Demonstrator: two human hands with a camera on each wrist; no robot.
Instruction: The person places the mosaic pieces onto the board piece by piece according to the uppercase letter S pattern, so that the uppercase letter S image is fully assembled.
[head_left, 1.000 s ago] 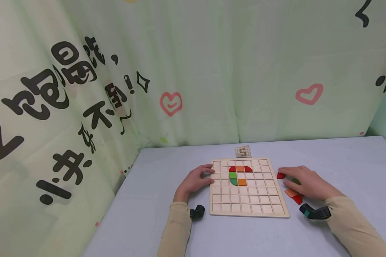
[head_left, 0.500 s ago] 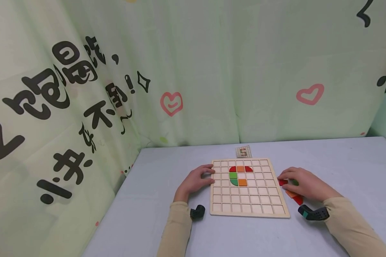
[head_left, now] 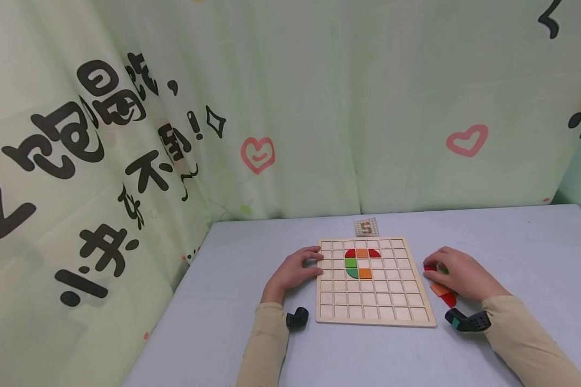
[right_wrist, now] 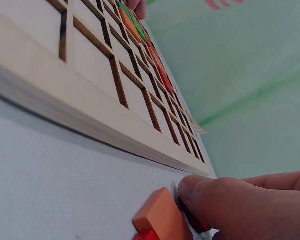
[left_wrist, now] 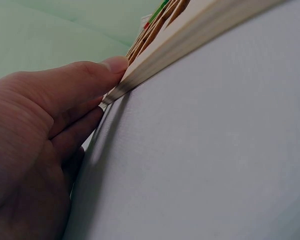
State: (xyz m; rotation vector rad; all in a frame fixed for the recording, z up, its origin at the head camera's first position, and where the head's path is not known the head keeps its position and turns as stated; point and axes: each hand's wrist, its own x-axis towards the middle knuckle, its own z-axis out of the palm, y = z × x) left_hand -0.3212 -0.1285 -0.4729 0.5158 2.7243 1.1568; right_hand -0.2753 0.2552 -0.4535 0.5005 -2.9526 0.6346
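Observation:
A pale wooden grid board (head_left: pixel 397 317) lies on the table. Set in its upper cells are red rounded tiles (head_left: pixel 350 253), orange square tiles (head_left: pixel 365 273), a light green tile (head_left: pixel 351 263) and a darker green rounded tile (head_left: pixel 352 273). My left hand (head_left: pixel 292 271) rests at the board's left edge, thumb and fingertips touching the rim. Right of the board, my right hand (head_left: pixel 457 273) pinches a red tile (head_left: pixel 430 267) between thumb and fingers. A green tile (head_left: pixel 443 269) shows partly under that hand. In the right wrist view, the thumb (right_wrist: pixel 200 192) covers most of the red tile (right_wrist: pixel 195 218).
An orange tile (head_left: pixel 437 289) and another red tile (head_left: pixel 448 299) lie on the table just below the right hand. Behind the board is a small card (head_left: pixel 366 227) with a coloured grid pattern. A printed pale green curtain (head_left: pixel 310 107) hangs beyond the white tabletop (head_left: pixel 222 322).
My right hand first drew the red tile slightly toward me, its fingers closing in. Now the tile appears more edge-on between thumb and fingers. My left hand and the board stay put.

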